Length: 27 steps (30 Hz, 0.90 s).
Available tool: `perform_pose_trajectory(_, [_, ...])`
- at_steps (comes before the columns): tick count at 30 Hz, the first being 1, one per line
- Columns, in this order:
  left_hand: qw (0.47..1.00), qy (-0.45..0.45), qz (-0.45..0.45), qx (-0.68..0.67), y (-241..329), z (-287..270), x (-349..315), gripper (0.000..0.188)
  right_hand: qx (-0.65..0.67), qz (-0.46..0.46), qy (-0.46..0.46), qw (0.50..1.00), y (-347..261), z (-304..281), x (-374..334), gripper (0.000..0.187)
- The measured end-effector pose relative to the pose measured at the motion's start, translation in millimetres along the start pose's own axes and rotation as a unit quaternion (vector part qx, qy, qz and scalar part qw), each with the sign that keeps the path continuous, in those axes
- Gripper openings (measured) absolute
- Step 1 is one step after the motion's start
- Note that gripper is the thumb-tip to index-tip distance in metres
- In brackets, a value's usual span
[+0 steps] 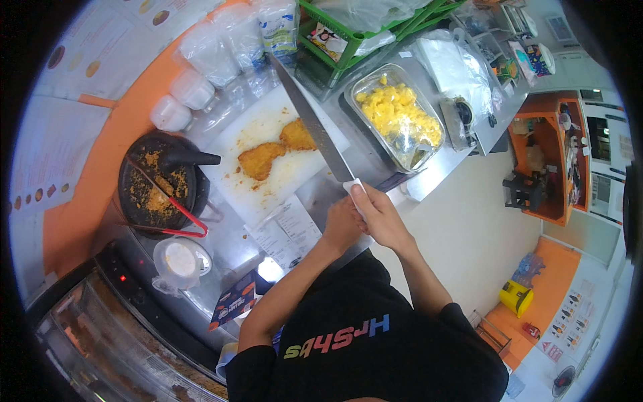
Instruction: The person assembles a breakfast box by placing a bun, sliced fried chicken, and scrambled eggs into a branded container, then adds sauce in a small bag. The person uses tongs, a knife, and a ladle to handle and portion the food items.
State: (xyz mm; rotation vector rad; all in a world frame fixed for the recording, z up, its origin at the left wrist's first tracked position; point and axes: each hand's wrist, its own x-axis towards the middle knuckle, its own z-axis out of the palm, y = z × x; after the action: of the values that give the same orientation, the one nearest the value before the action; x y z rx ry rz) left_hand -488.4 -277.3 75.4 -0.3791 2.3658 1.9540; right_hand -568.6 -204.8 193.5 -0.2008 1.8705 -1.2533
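Knife [316,127], one, white-handled, long axis running forward and leftward from the hands; right hand [385,218] wrapped around the handle, left hand [343,223] pressed up beside it (whether it too grips the handle cannot be told); fried cutlets, two, the left piece [260,161] and the right piece [296,135], on a white cutting board [231,130], forward-left of both hands, left hand nearer; blade overlapping the right piece's edge in view, contact unclear
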Motion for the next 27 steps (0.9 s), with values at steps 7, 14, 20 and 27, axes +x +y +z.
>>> perform_pose_trajectory(7, [0.968, -0.105, -0.05, 0.221, 20.7, -151.8, -2.4, 0.019, 0.134, 0.103, 0.093, 0.981, 45.2, 65.2, -7.2, 0.05])
perform_pose_trajectory(14, [0.926, 0.116, 0.304, 0.189, 44.5, -208.2, 176.0, 0.022, -0.102, 0.008, 0.163, 0.981, 62.8, 80.0, 68.7, 0.061])
perform_pose_trajectory(20, [0.928, -0.058, 0.228, 0.289, 4.2, -200.1, 263.8, 0.035, -0.116, 0.053, 0.141, 0.982, 41.2, 69.0, 80.9, 0.057])
perform_pose_trajectory(27, [0.93, -0.081, 0.204, 0.294, -51.5, -200.5, 280.3, 0.043, -0.146, 0.115, 0.127, 0.974, 53.7, 81.5, 95.1, 0.053])
